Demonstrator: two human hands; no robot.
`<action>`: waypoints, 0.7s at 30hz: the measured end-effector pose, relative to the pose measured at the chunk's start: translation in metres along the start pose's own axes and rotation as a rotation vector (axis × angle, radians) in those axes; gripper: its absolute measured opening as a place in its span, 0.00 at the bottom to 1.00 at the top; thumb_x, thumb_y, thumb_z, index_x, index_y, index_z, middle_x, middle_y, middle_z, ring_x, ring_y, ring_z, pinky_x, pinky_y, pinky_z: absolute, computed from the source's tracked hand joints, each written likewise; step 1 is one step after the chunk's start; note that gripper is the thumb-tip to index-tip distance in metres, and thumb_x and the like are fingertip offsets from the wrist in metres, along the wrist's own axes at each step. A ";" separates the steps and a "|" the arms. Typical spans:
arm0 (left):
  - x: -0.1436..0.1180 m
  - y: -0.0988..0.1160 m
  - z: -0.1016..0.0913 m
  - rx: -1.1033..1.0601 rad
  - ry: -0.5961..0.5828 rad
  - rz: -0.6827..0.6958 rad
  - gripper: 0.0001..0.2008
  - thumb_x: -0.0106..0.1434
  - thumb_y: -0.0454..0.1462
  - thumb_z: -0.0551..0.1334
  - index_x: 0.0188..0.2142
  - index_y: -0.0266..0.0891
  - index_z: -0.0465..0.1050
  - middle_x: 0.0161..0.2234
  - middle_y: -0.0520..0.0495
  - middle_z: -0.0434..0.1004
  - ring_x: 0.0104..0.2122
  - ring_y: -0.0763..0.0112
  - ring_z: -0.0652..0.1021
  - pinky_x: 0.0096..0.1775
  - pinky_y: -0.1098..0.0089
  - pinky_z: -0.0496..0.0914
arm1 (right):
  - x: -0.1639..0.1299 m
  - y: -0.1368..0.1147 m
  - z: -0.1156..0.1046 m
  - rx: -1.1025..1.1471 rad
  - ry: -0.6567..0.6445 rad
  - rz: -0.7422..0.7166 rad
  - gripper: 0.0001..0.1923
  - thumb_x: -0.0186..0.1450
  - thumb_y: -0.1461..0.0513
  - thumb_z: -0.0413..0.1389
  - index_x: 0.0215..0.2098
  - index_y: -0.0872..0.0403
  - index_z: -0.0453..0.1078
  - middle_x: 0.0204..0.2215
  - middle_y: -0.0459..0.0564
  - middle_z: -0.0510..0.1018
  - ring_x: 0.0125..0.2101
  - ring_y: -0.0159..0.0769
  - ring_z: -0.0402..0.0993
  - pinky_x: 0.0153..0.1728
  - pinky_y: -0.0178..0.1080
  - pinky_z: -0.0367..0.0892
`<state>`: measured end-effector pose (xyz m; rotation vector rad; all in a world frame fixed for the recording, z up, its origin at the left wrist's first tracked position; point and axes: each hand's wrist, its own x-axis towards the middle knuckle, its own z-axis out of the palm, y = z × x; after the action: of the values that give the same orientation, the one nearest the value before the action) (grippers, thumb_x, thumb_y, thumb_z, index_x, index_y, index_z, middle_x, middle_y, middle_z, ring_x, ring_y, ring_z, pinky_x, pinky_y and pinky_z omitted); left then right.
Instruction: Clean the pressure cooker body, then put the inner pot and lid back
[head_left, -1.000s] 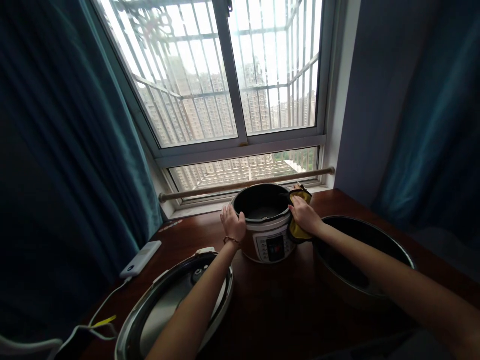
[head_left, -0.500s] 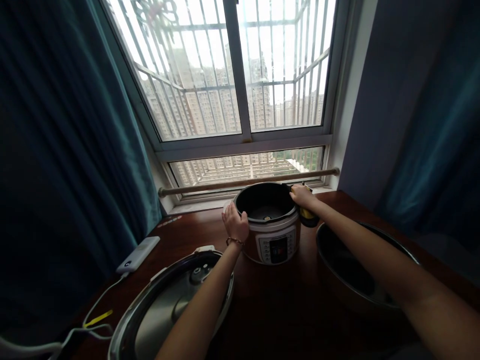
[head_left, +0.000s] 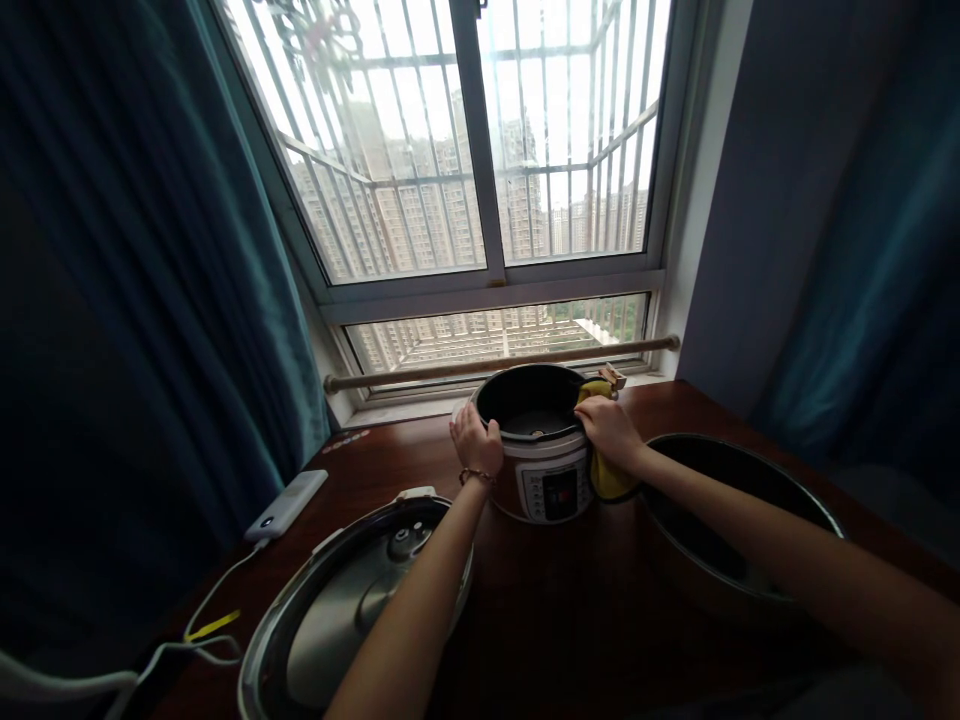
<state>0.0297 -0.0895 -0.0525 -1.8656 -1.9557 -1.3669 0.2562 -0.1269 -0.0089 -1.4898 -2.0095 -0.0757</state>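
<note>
An electric pressure cooker [head_left: 517, 480] with a control panel stands lidless by the window, its dark inside showing. My left hand [head_left: 477, 442] lies flat against its left rim and side, fingers stretched out. At the right rim, my right hand [head_left: 606, 428] pinches a yellow cloth [head_left: 611, 482] with dark edging, which drapes down the cooker's outer right side. The cooker's lid [head_left: 337, 620] rests at the front left with its metal underside up, partly behind my left forearm. A round dark inner pot [head_left: 750, 480] stands at the right, partly covered by my right forearm.
On the left of the brown table [head_left: 547, 620] lies a white power bank [head_left: 289, 503] with a white cable [head_left: 217, 585] and a yellow strip [head_left: 215, 626]. A rail [head_left: 495, 366] runs along the window behind the cooker. Blue curtains [head_left: 225, 300] hang at both sides.
My right hand has moved with the yellow cloth along the cooker's right rim, nearer to me. More of the cloth now hangs outside. My left hand has stayed at the left rim.
</note>
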 end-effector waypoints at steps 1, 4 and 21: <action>0.000 0.000 0.000 -0.001 0.002 0.003 0.26 0.58 0.38 0.49 0.55 0.25 0.61 0.54 0.33 0.64 0.57 0.55 0.61 0.58 0.56 0.50 | -0.008 -0.008 -0.001 0.054 0.012 -0.057 0.12 0.64 0.66 0.47 0.33 0.57 0.73 0.34 0.52 0.76 0.39 0.34 0.70 0.43 0.33 0.61; 0.000 0.001 -0.001 0.001 0.006 0.008 0.26 0.58 0.38 0.49 0.54 0.26 0.62 0.54 0.33 0.64 0.57 0.55 0.61 0.58 0.55 0.50 | -0.022 -0.034 0.002 0.211 0.024 -0.230 0.11 0.65 0.66 0.47 0.35 0.57 0.71 0.34 0.51 0.75 0.39 0.33 0.69 0.43 0.33 0.62; 0.000 -0.003 0.001 -0.012 -0.004 0.003 0.27 0.58 0.38 0.49 0.54 0.24 0.61 0.55 0.32 0.62 0.57 0.55 0.60 0.58 0.56 0.48 | 0.060 0.004 -0.005 -0.440 -0.270 -0.044 0.13 0.60 0.73 0.45 0.39 0.64 0.69 0.36 0.64 0.75 0.40 0.45 0.71 0.39 0.40 0.63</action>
<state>0.0280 -0.0884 -0.0545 -1.8769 -1.9497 -1.3778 0.2519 -0.0772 0.0249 -1.8020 -2.3508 -0.3745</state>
